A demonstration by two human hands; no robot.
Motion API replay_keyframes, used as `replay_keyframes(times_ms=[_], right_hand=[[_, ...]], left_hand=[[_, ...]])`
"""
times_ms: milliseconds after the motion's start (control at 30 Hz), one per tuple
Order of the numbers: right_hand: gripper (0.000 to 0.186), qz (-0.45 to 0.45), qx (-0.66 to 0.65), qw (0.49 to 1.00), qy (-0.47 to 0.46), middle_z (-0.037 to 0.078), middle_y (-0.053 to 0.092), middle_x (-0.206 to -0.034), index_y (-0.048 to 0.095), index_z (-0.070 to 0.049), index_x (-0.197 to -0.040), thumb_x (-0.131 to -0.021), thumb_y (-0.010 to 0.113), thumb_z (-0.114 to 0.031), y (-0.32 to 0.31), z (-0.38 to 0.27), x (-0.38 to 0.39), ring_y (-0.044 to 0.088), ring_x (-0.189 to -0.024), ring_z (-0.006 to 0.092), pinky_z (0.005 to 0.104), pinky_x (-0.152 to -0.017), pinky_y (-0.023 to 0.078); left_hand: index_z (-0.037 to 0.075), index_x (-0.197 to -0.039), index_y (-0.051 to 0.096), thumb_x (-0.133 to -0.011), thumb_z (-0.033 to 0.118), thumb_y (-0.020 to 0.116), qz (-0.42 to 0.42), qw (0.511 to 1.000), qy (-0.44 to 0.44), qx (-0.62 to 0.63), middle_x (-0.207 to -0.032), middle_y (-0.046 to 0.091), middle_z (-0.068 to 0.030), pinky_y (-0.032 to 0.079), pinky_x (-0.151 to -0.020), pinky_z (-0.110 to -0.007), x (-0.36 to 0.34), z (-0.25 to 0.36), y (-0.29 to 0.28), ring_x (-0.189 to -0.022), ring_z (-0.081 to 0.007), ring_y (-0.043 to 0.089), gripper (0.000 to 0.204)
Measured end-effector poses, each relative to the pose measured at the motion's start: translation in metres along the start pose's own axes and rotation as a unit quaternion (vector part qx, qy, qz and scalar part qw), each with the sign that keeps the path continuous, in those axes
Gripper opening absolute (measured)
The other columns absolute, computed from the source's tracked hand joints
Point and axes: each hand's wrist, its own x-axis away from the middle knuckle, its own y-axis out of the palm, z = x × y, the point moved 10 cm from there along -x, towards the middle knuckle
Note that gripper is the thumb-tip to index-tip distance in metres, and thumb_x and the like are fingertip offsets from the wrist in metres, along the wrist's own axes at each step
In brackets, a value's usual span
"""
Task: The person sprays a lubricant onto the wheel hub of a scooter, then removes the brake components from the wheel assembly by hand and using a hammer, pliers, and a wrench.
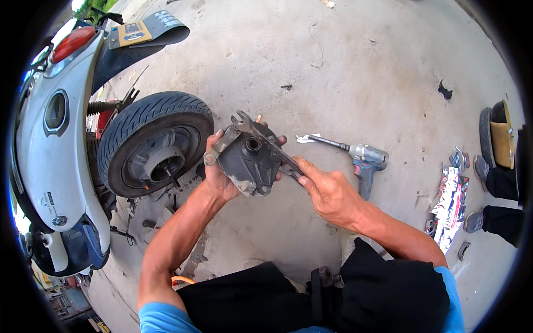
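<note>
My left hand (pixel 217 176) grips a dark grey, dirty drum brake backing plate (pixel 244 161) from beneath and the left side. The plate has a round splined-looking hole, ribs and a worn metal lever arm (pixel 221 146) at its upper left. My right hand (pixel 335 195) is closed around a dark, slim metal hand tool (pixel 290 166); its far end overlaps the plate, and its exact kind is unclear. To the left is the motor scooter's wheel (pixel 161 152) with its hub and axle showing.
The white motor scooter (pixel 61 144) fills the left side. A cordless impact wrench (pixel 366 161) with a long extension lies on the concrete right of my hands. Shiny packaging (pixel 448 205) lies farther right, near another person's shoes (pixel 475 221). A small curved part (pixel 463 251) lies below them.
</note>
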Motion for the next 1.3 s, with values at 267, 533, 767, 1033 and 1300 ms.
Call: replay_keyframes(times_ms=[267,533,767,1033,1300], right_hand=[[0.039,-0.029,-0.026,0.976,0.214,0.016,0.052,-0.059,0.054,0.002,-0.14,-0.106,0.054,-0.016,0.012,0.112,0.058,0.051,-0.051,0.0295,0.0438,-0.056,0.043],[0.057,-0.045,0.053,0.997,0.044,0.025,0.063,-0.121,0.057,0.004,-0.138,-0.102,0.063,-0.04,0.016,0.064,0.031,0.067,-0.097,0.0333,0.042,-0.083,0.053],[0.05,-0.16,-0.221,0.953,0.13,0.015,0.071,-0.104,0.054,0.006,-0.119,-0.1,0.068,-0.039,0.061,0.032,-0.001,0.069,-0.086,0.0227,0.0359,-0.077,0.055],[0.029,-0.169,-0.367,0.895,0.187,0.011,0.067,-0.099,0.053,0.007,-0.119,-0.103,0.064,-0.015,0.065,0.02,0.009,0.065,-0.086,0.0142,0.0308,-0.07,0.059],[0.028,-0.093,-0.41,0.885,0.202,0.012,0.065,-0.103,0.054,0.008,-0.12,-0.102,0.063,-0.013,0.054,0.012,0.006,0.064,-0.085,0.0144,0.0305,-0.07,0.058]], left_hand=[[0.007,-0.16,0.028,-0.082,0.062,0.066,0.125,0.926,0.033,-0.355,-0.146,0.048,-0.0194,0.05,-0.103,-0.049,0.013,0.018,-0.049,-0.13,-0.0346,0.052,0.102],[0.01,-0.165,0.011,-0.068,0.058,0.085,0.142,0.762,0.117,-0.621,-0.163,0.024,-0.0259,0.034,-0.118,-0.059,0.008,0.024,-0.003,-0.146,-0.0468,0.036,0.131],[0.01,-0.164,0.012,-0.065,0.052,0.089,0.115,0.727,0.154,-0.659,-0.163,0.024,-0.0253,0.039,-0.115,-0.061,0.004,0.02,0.017,-0.145,-0.0485,0.036,0.132],[0.009,-0.161,0.016,-0.067,0.048,0.088,0.042,0.768,0.128,-0.626,-0.157,0.032,-0.0263,0.038,-0.116,-0.057,-0.001,0.011,0.024,-0.145,-0.0435,0.038,0.125],[0.01,-0.159,0.023,-0.065,0.047,0.086,0.137,0.795,0.135,-0.575,-0.15,0.04,-0.0256,0.04,-0.113,-0.056,0.004,0.026,0.03,-0.137,-0.0408,0.046,0.119]])
